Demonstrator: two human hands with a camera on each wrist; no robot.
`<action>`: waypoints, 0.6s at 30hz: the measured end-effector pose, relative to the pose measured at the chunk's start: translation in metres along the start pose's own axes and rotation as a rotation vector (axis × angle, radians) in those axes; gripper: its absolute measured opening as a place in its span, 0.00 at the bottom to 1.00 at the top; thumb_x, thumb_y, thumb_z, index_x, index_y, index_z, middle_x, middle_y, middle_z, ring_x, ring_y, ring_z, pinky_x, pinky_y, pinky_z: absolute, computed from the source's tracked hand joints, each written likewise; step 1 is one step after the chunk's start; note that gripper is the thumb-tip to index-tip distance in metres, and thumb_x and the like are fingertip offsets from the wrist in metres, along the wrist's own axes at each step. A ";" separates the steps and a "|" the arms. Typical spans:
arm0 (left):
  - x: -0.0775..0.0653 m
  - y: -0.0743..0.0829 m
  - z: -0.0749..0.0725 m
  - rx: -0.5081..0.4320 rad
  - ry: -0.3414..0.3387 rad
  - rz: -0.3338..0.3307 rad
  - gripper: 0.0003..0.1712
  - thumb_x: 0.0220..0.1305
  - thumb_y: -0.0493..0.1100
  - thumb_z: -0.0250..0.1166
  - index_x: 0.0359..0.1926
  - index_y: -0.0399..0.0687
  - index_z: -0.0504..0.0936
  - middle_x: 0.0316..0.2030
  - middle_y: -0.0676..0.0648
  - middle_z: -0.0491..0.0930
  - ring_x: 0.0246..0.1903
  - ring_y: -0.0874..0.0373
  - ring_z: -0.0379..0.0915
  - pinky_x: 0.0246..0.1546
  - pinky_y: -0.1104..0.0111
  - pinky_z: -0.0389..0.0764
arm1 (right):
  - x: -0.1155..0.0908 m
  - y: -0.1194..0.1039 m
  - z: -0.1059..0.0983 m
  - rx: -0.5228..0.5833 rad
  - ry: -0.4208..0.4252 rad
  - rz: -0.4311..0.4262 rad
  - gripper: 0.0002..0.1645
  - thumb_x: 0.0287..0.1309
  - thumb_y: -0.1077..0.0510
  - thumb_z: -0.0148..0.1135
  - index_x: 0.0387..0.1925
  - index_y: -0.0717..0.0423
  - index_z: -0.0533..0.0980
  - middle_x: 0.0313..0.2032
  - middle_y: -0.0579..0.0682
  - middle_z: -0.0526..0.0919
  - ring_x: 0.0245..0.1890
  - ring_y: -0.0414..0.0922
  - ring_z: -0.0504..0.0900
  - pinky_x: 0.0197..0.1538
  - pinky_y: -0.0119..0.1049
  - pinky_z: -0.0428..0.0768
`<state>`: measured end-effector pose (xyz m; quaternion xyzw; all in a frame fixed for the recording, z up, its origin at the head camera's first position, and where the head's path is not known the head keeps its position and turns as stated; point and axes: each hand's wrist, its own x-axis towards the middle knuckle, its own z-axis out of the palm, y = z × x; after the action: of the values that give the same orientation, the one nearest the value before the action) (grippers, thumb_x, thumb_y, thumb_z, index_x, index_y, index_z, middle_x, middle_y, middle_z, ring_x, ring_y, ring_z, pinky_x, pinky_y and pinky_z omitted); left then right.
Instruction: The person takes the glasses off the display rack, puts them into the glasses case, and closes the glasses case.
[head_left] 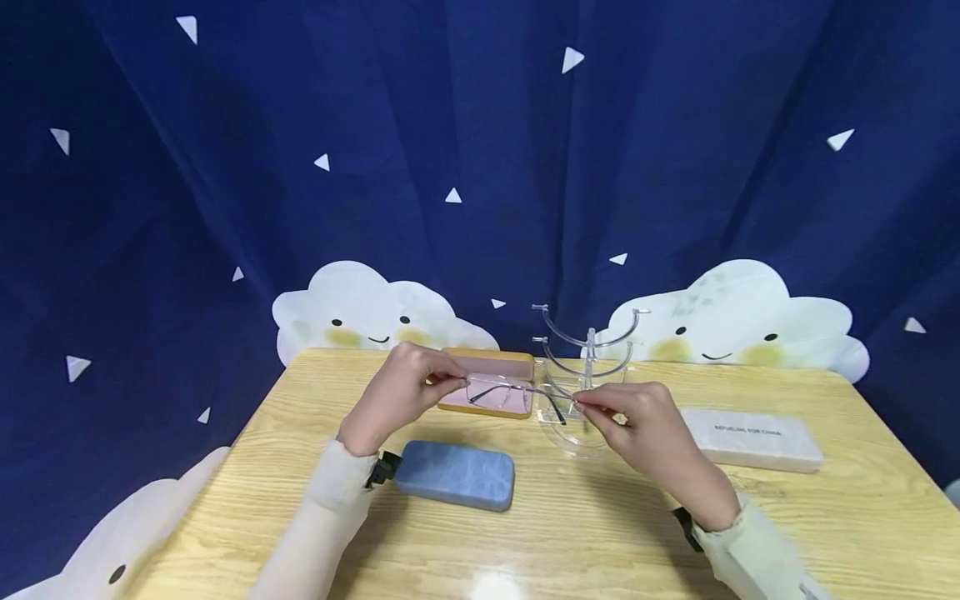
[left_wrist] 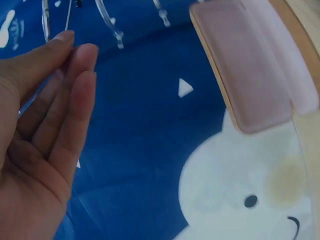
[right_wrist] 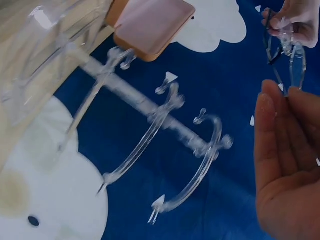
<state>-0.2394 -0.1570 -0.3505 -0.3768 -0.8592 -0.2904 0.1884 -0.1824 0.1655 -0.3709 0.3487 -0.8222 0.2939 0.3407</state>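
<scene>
A pair of thin-rimmed eyeglasses (head_left: pixel 517 390) is held up in the air between both hands in the head view. My left hand (head_left: pixel 408 385) pinches one end of the frame between thumb and fingertips. At the other end, my right hand (head_left: pixel 637 425) pinches the glasses the same way; its fingertips also show in the right wrist view (right_wrist: pixel 287 135). The dark temples hang below the lenses. Behind the glasses lies an orange case (head_left: pixel 491 365) with a pink lining, standing open. A clear acrylic display stand (head_left: pixel 590 358) with curved arms rises just behind the right fingertips.
A blue glasses case (head_left: pixel 456 475) lies shut on the wooden table (head_left: pixel 585 542), close to the left wrist. To the right rests a white case (head_left: pixel 753 439) with printed lettering. A dark blue curtain (head_left: pixel 510 125) with clouds hangs behind the table.
</scene>
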 end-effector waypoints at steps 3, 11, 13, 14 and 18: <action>-0.001 -0.011 -0.001 0.038 -0.007 -0.061 0.03 0.58 0.33 0.78 0.34 0.44 0.93 0.30 0.49 0.92 0.25 0.67 0.83 0.29 0.77 0.83 | 0.007 -0.003 0.014 -0.063 -0.003 0.025 0.12 0.47 0.74 0.76 0.33 0.59 0.90 0.30 0.51 0.93 0.23 0.38 0.88 0.28 0.26 0.84; -0.002 -0.038 0.007 0.090 -0.063 -0.166 0.03 0.59 0.35 0.77 0.33 0.47 0.94 0.29 0.50 0.91 0.24 0.70 0.80 0.27 0.76 0.81 | 0.019 0.001 0.052 -0.136 -0.035 0.166 0.05 0.54 0.69 0.73 0.29 0.58 0.89 0.24 0.50 0.91 0.20 0.37 0.82 0.26 0.35 0.81; -0.003 -0.046 0.010 0.083 -0.074 -0.191 0.02 0.60 0.36 0.77 0.34 0.47 0.94 0.31 0.49 0.92 0.25 0.68 0.82 0.29 0.75 0.83 | 0.020 0.004 0.061 -0.153 -0.041 0.188 0.04 0.54 0.69 0.73 0.28 0.59 0.89 0.24 0.51 0.91 0.20 0.40 0.84 0.27 0.38 0.83; -0.003 -0.050 0.011 0.079 -0.078 -0.202 0.02 0.60 0.36 0.77 0.34 0.46 0.94 0.32 0.48 0.92 0.26 0.67 0.84 0.30 0.75 0.84 | 0.022 0.004 0.065 -0.158 -0.043 0.198 0.05 0.54 0.69 0.72 0.27 0.59 0.89 0.24 0.51 0.90 0.20 0.41 0.83 0.27 0.40 0.83; -0.003 -0.066 0.019 0.058 -0.078 -0.252 0.03 0.61 0.34 0.75 0.35 0.44 0.94 0.34 0.46 0.93 0.29 0.62 0.87 0.32 0.71 0.86 | 0.027 0.007 0.081 -0.197 -0.075 0.247 0.06 0.53 0.70 0.71 0.25 0.58 0.87 0.21 0.51 0.88 0.19 0.46 0.83 0.27 0.46 0.83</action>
<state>-0.2897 -0.1827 -0.3902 -0.2714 -0.9144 -0.2718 0.1278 -0.2303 0.1012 -0.3998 0.2204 -0.8957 0.2385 0.3037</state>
